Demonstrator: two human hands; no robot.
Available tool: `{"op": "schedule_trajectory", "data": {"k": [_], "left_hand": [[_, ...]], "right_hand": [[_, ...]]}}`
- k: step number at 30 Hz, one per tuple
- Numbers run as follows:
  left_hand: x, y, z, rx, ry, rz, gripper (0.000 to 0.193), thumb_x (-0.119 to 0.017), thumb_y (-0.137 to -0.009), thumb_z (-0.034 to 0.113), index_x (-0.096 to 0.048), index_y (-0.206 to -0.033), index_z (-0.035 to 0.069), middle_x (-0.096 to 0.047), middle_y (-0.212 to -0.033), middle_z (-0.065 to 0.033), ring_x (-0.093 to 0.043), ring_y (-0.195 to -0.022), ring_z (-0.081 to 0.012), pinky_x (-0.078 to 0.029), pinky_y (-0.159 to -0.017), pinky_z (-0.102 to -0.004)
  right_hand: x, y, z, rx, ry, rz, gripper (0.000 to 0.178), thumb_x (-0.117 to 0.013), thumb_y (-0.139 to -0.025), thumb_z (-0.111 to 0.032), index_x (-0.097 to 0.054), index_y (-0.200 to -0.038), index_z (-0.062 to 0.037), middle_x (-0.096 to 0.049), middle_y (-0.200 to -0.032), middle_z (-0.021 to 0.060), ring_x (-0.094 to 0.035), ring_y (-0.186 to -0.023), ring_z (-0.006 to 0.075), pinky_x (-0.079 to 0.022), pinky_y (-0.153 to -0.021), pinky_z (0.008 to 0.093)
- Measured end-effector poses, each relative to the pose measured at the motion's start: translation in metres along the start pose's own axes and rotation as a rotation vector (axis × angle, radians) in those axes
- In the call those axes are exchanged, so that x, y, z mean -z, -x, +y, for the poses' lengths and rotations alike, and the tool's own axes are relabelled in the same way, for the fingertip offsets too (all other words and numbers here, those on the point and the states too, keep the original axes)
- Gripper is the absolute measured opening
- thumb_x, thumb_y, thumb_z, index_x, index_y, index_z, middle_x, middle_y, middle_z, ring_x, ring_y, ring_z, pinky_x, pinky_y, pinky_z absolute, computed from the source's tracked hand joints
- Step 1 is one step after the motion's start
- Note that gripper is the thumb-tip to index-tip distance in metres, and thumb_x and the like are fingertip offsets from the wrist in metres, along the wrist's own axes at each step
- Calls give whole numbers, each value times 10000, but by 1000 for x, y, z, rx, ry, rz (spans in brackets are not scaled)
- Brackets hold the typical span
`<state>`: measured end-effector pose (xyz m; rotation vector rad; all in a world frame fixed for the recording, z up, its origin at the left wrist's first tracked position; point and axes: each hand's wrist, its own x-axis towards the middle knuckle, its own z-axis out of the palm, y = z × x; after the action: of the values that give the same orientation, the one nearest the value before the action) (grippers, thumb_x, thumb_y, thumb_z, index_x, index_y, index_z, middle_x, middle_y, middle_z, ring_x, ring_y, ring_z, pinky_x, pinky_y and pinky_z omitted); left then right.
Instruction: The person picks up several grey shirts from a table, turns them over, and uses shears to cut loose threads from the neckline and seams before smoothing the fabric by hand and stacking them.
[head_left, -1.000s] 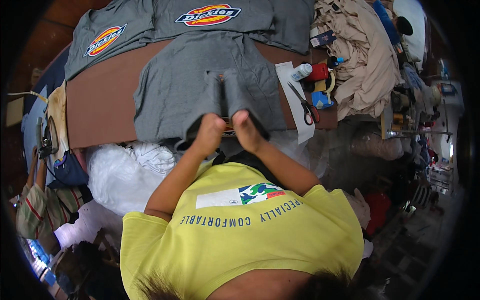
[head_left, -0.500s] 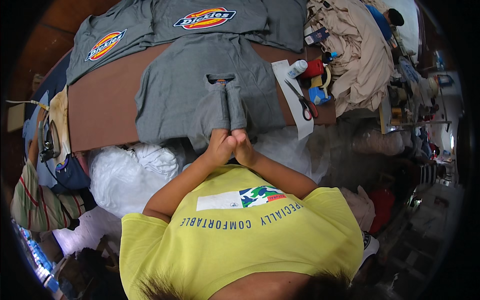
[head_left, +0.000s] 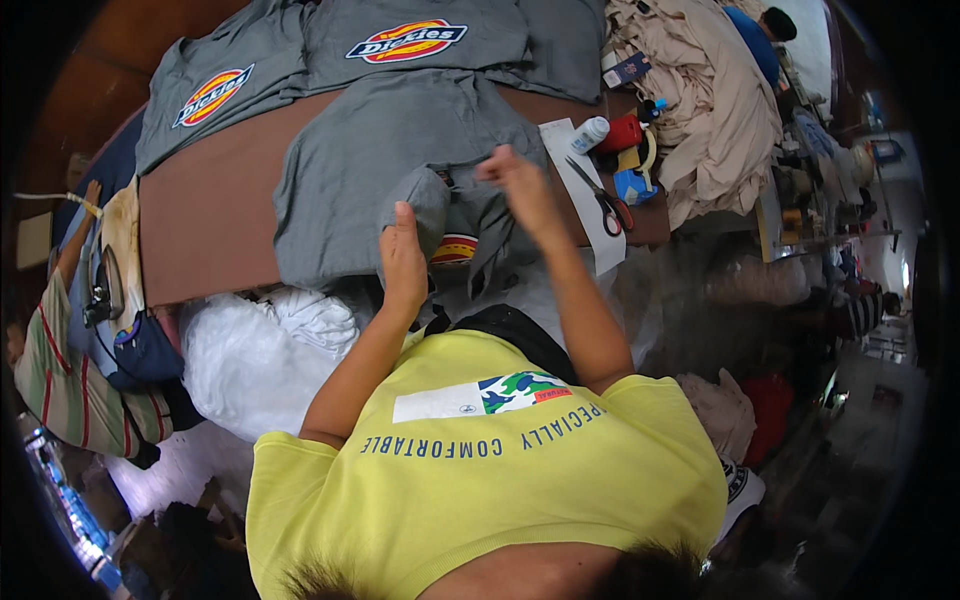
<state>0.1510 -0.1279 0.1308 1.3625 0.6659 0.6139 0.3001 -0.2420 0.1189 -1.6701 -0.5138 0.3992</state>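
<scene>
A grey T-shirt [head_left: 340, 190] lies on the brown tabletop, its near part bunched up and hanging over the front edge. Part of a red and yellow print shows among the folds. My left hand [head_left: 403, 262] grips the bunched cloth, thumb up on the outside and the other fingers hidden by fabric. Just above the shirt's right side is my right hand [head_left: 520, 190]. Its fingers look curled, but motion smears them, and whether they hold cloth cannot be seen.
More grey printed T-shirts [head_left: 420, 75] lie along the back. To the right are scissors [head_left: 604, 208] on a white paper strip [head_left: 585, 190], a white bottle [head_left: 588, 134], a tape roll and beige cloth [head_left: 700, 120]. White plastic-wrapped bundles sit below the edge. At left, a person's arm reaches past an iron [head_left: 103, 290].
My hands were together at the folded shirt's front edge. The right has lifted away to the upper right, the left slightly left. The folded cloth has opened, exposing the print.
</scene>
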Motion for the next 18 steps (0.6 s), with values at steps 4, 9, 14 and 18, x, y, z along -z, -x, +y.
{"op": "schedule_trajectory", "data": {"k": [4, 9, 14, 18], "left_hand": [[1, 2, -5, -90, -198, 44, 587, -392, -930, 434, -346, -504, 34, -306, -485, 23, -271, -484, -86, -221, -424, -312], [15, -11, -24, -265, -465, 121, 558, -430, -929, 346, -424, -545, -58, -386, -447, -175, -326, -382, -249, -259, -410, -395], [16, -11, -24, -463, -614, 70, 529, -451, -920, 321, -428, -538, -45, -422, -471, -222, -397, -406, -358, -285, -415, -420], [26, -17, -28, -336, -569, 131, 518, -468, -913, 317, -428, -533, -32, -430, -471, -219, -401, -394, -343, -290, -412, -422]], "right_hand": [[-71, 13, -16, -13, -51, -80, 401, -482, -903, -358, -567, -803, 21, -559, -682, 79, -495, -605, 128, -414, -580, 270], [-95, 13, -24, 218, 158, 194, 352, -509, -892, -280, -472, -675, -5, -485, -551, 167, -450, -464, 315, -364, -455, 348], [-97, -3, 0, 220, 154, 254, 347, -510, -889, -269, -468, -662, -9, -464, -536, 195, -495, -511, 385, -357, -433, 394], [-97, 7, -31, 365, 128, 266, 377, -498, -904, -260, -441, -634, -5, -328, -505, 118, -284, -471, 129, -305, -416, 318]]}}
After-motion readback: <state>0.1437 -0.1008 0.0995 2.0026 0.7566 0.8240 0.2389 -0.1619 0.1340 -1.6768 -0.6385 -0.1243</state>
